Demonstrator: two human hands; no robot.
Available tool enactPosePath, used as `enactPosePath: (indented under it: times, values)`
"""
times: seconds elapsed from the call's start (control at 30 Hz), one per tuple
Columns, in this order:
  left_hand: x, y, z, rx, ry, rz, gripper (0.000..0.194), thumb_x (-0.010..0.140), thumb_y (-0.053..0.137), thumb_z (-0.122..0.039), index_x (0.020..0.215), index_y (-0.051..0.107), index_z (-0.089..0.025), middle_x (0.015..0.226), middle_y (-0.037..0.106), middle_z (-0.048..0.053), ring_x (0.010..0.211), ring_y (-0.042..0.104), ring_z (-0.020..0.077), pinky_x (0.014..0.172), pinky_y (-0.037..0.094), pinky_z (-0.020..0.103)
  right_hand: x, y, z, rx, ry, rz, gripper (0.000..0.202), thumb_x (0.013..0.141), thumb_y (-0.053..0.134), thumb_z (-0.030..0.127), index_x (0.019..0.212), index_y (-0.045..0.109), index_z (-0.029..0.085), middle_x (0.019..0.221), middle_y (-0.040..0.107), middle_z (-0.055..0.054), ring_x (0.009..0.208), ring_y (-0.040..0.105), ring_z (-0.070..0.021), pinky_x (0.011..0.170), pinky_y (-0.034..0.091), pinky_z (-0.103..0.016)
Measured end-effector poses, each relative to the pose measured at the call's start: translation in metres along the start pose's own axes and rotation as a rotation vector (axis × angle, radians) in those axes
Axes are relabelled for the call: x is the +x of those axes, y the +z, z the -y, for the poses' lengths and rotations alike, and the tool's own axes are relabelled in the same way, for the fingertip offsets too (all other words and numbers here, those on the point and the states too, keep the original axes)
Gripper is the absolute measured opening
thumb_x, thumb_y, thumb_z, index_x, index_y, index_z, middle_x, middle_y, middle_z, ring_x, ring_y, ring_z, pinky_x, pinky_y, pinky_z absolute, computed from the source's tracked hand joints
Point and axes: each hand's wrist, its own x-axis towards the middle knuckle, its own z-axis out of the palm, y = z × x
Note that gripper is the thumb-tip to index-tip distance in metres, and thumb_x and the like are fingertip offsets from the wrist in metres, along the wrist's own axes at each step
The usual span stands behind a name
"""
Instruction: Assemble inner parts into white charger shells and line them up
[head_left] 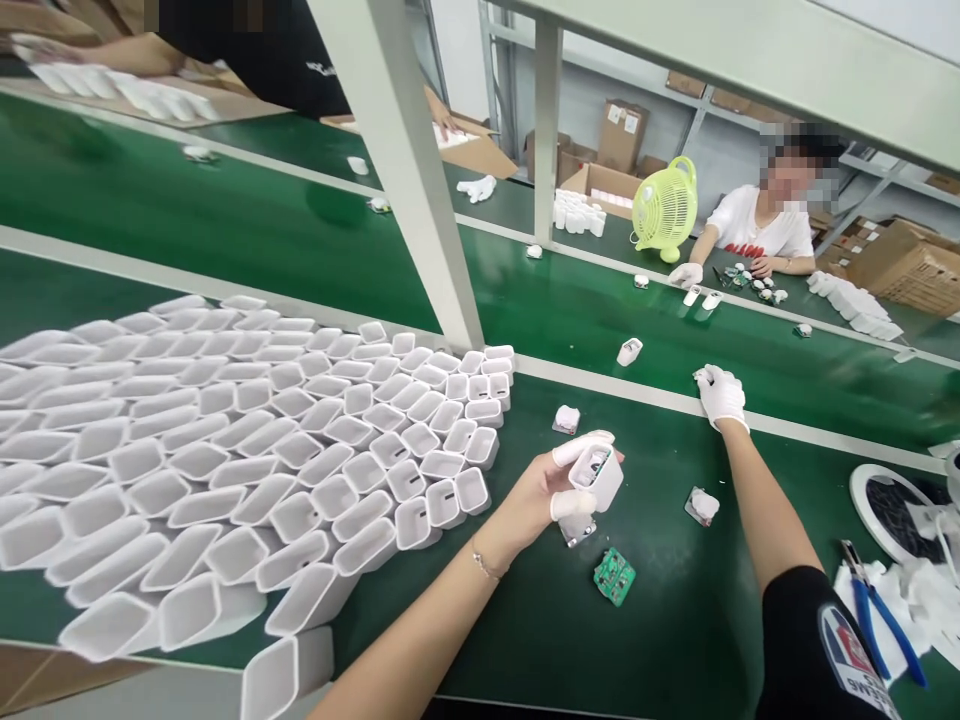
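Observation:
My left hand [559, 490], in white finger covers, is closed around a white plastic housing [600, 478] with a circuit part visible in its open end. My right hand [721, 396], in a white glove, reaches over the pale rail; its fingertips are pressed on something small at the belt's near edge. Beneath my left hand lies a board with a white part [579, 528]. A green circuit board [614, 576] rests nearer me. Two more white-topped boards sit behind my left hand [566, 419] and below my right hand [703, 506].
Many white housings [247, 440] stand packed at the left. A metal post [405, 170] rises behind them. One housing [629, 351] lies on the green belt [555, 310]. Blue-handled pliers [881, 620] are at the right. Across the belt sits a person beside a green fan [665, 210].

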Motion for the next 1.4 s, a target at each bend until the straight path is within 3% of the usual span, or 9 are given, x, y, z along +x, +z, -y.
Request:
enactPosePath:
  times: [0.3, 0.43, 0.57, 0.7, 0.93, 1.07, 1.13, 1.27, 1.4]
  values:
    - [-0.001, 0.008, -0.014, -0.131, -0.078, 0.112, 0.054, 0.062, 0.072, -0.05, 0.1, 0.066, -0.012, 0.091, 0.06, 0.011, 0.08, 0.054, 0.02, 0.064, 0.043, 0.028, -0.109, -0.024, 0.077, 0.013, -0.35, 0.212, 0.031, 0.081, 0.056, 0.047, 0.072, 0.065, 0.019, 0.076, 0.063, -0.003, 0.074, 0.058, -0.0159, 0.068, 0.044, -0.028]
    - [-0.002, 0.01, -0.009, -0.169, -0.19, 0.187, 0.062, 0.061, 0.07, -0.058, 0.098, 0.065, -0.009, 0.083, 0.059, 0.011, 0.064, 0.049, 0.0143, 0.05, 0.038, 0.022, -0.14, -0.062, 0.123, 0.265, -0.399, 0.061, 0.035, 0.087, 0.048, 0.043, 0.103, 0.064, 0.017, 0.112, 0.061, -0.01, 0.108, 0.054, -0.0223, 0.093, 0.042, -0.037]
    - [-0.003, 0.009, 0.001, -0.111, -0.27, 0.222, 0.065, 0.059, 0.068, -0.066, 0.086, 0.065, -0.006, 0.08, 0.059, 0.012, 0.059, 0.047, 0.012, 0.044, 0.034, 0.02, -0.143, -0.097, 0.171, 0.422, -0.371, 0.468, 0.036, 0.093, 0.04, 0.038, 0.077, 0.064, 0.018, 0.081, 0.063, -0.002, 0.073, 0.057, -0.0106, 0.067, 0.042, -0.023]
    - [-0.004, 0.006, 0.005, -0.079, -0.28, 0.224, 0.063, 0.06, 0.067, -0.068, 0.074, 0.064, -0.007, 0.075, 0.061, 0.012, 0.055, 0.047, 0.0115, 0.044, 0.034, 0.021, -0.143, -0.1, 0.193, 0.255, -0.428, 0.557, 0.042, 0.09, 0.045, 0.039, 0.057, 0.051, 0.014, 0.062, 0.053, 0.001, 0.057, 0.044, -0.007, 0.056, 0.03, -0.023]
    - [-0.002, 0.01, 0.003, -0.094, -0.296, 0.244, 0.064, 0.061, 0.065, -0.069, 0.075, 0.067, -0.007, 0.069, 0.058, 0.01, 0.051, 0.046, 0.0101, 0.041, 0.029, 0.02, -0.143, -0.105, 0.18, 0.287, -0.5, 0.59, 0.032, 0.09, 0.045, 0.031, 0.064, 0.058, 0.016, 0.075, 0.061, 0.0, 0.067, 0.052, -0.0087, 0.063, 0.035, -0.023]
    - [-0.001, 0.01, 0.006, -0.197, -0.31, 0.225, 0.07, 0.059, 0.069, -0.064, 0.102, 0.066, -0.009, 0.074, 0.058, 0.009, 0.055, 0.045, 0.0106, 0.041, 0.031, 0.019, -0.138, -0.108, 0.151, 0.684, -0.228, 0.558, 0.025, 0.087, 0.046, 0.033, 0.088, 0.064, 0.017, 0.094, 0.066, -0.003, 0.086, 0.061, -0.013, 0.08, 0.045, -0.025]
    - [-0.001, 0.008, 0.008, -0.247, -0.304, 0.217, 0.068, 0.059, 0.072, -0.06, 0.105, 0.066, -0.01, 0.077, 0.057, 0.01, 0.058, 0.047, 0.0118, 0.042, 0.034, 0.018, -0.134, -0.099, 0.126, 0.73, -0.041, 0.434, 0.035, 0.087, 0.045, 0.044, 0.079, 0.062, 0.015, 0.083, 0.066, -0.005, 0.082, 0.062, -0.0152, 0.083, 0.045, -0.028]
    - [-0.001, 0.005, 0.004, -0.241, -0.25, 0.251, 0.056, 0.062, 0.075, -0.045, 0.109, 0.064, -0.017, 0.089, 0.057, 0.008, 0.06, 0.05, 0.011, 0.042, 0.035, 0.017, -0.129, -0.067, 0.066, 0.465, 0.191, 0.287, 0.053, 0.089, 0.036, 0.056, 0.059, 0.053, 0.016, 0.064, 0.06, -0.004, 0.065, 0.058, -0.0147, 0.075, 0.046, -0.029]
    - [-0.001, 0.012, -0.005, -0.212, -0.18, 0.26, 0.05, 0.062, 0.078, -0.03, 0.109, 0.064, -0.019, 0.099, 0.061, 0.007, 0.08, 0.058, 0.0155, 0.06, 0.046, 0.019, -0.125, -0.042, 0.026, 0.255, 0.268, 0.279, 0.036, 0.089, 0.036, 0.043, 0.089, 0.062, 0.018, 0.094, 0.066, -0.006, 0.079, 0.062, -0.0184, 0.079, 0.046, -0.035]
